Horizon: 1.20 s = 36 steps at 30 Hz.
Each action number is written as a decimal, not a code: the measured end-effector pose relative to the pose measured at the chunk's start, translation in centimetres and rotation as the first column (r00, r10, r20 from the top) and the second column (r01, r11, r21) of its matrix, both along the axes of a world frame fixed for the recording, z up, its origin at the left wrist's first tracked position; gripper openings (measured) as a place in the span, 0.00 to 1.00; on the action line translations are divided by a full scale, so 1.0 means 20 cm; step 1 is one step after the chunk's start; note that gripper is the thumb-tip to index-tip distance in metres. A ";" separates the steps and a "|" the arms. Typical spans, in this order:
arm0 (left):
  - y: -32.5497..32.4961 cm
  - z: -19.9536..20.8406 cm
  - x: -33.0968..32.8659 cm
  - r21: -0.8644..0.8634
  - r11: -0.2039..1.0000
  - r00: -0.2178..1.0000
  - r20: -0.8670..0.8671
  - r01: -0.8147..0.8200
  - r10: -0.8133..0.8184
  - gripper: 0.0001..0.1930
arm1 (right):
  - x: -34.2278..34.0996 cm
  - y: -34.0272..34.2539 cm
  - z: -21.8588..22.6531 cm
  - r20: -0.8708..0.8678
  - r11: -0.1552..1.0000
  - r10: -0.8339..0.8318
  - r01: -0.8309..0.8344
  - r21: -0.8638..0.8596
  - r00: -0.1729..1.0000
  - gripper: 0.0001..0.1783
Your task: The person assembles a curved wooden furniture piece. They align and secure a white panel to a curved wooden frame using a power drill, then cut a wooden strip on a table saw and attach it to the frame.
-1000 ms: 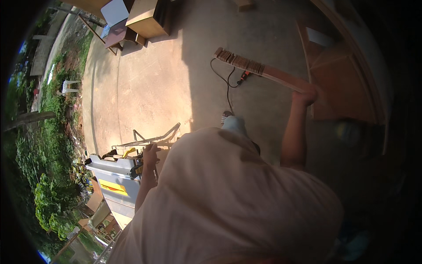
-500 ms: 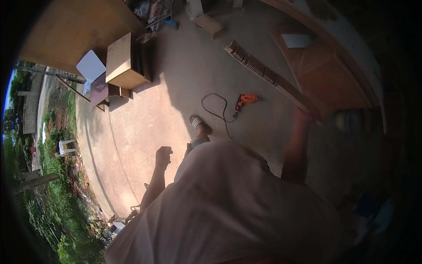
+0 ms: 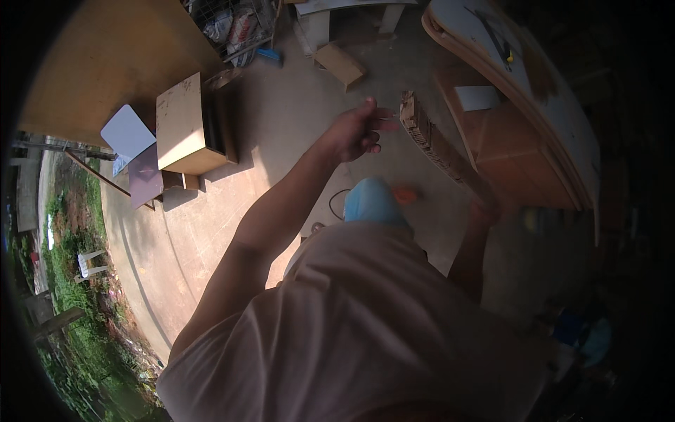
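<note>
Gripping plank (image 3: 441,149) w/ right hand (image 3: 485,211); left fingers (image 3: 376,128) loose.

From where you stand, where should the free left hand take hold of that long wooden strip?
Probably the upper end of the wooden strip, coming from its left. The right hand holds the lower end, so the strip slants up and away, its top beside the left hand.

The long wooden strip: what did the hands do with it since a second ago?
The left hand rose from low by the body and now reaches to the far end of the long wooden strip. The right hand kept gripping its near end. The orange drill stayed on the floor.
</note>
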<state>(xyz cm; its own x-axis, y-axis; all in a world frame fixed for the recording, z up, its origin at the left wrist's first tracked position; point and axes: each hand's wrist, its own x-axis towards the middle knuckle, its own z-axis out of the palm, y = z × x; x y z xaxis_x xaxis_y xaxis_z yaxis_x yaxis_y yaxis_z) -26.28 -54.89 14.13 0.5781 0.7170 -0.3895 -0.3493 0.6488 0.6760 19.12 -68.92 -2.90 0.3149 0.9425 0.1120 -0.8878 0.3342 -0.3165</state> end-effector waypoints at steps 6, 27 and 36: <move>0.58 0.01 0.00 0.009 0.994 0.990 0.080 0.111 -0.112 0.21 | -0.17 0.38 -0.07 0.454 0.798 -0.310 0.488 -0.354 0.836 0.23; 2.54 -0.07 0.23 0.657 0.754 0.934 -0.286 0.029 0.213 0.11 | -0.96 1.75 0.14 -0.237 0.433 -0.722 0.157 -0.888 0.650 0.36; 3.03 -0.06 0.27 0.829 0.536 0.928 -0.312 0.161 0.203 0.09 | -1.38 1.95 0.17 -0.024 0.265 -0.781 0.296 -0.918 0.625 0.29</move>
<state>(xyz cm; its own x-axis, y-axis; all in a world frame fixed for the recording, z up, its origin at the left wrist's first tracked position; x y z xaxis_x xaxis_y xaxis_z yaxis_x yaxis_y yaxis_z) -20.93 5.68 12.85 0.5211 0.8211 0.2328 0.0072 -0.2770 0.9608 -8.51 -29.86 0.48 0.5568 0.0675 -0.8279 -0.6842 0.6025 -0.4109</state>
